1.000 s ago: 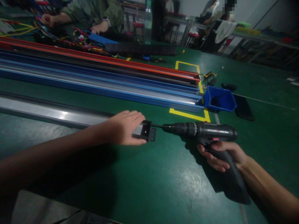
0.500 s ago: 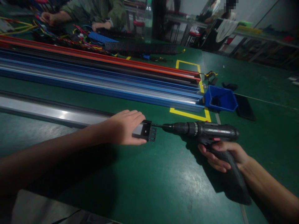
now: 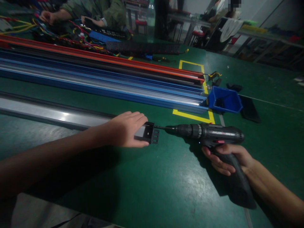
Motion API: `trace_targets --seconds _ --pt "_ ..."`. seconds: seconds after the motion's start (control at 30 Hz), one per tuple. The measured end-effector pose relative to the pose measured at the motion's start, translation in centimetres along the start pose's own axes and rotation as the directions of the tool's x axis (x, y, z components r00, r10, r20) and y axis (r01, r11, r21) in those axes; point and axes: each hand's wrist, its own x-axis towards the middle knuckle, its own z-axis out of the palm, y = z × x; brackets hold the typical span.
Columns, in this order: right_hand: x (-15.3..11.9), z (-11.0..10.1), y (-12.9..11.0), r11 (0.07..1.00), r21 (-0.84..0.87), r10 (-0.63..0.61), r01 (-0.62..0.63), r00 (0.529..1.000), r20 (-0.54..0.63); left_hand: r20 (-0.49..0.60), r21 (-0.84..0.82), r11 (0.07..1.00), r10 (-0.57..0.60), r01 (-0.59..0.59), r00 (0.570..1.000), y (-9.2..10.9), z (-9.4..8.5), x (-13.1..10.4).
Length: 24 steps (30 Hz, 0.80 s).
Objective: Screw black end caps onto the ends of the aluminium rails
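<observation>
My left hand [image 3: 128, 129] is wrapped over the right end of a long black and silver metal profile [image 3: 64, 114] that lies on the green table. Beyond my fingers shows a black end bracket [image 3: 155, 136] with slots, fixed at the profile's tip. A black cordless drill [image 3: 213, 133] lies on its side in the grip of my right hand [image 3: 228, 160], fingers closed round its handle. Its long thin bit [image 3: 161, 127] points left and meets the far corner of the profile's end; the screw there is too small to make out.
Blue profiles [image 3: 133, 91] and an orange profile [image 3: 142, 63] lie side by side behind. A blue bin [image 3: 224, 99] stands at their right end, near a dark flat object [image 3: 250, 109]. Across the table, a person's hands [image 3: 48, 17] are among coloured wires [image 3: 21, 28].
A small light now glows beneath the drill's body; both my hands have stayed nearly in place. Across the table, the co-worker's hand has lifted a black strip.
</observation>
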Motion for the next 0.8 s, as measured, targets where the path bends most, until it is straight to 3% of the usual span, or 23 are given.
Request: trace_targets --seconds 0.8 --pt "0.20 0.59 -0.16 0.998 0.056 0.004 -0.005 1.000 0.019 0.002 0.004 1.000 0.002 -0.002 1.000 -0.08 0.06 0.05"
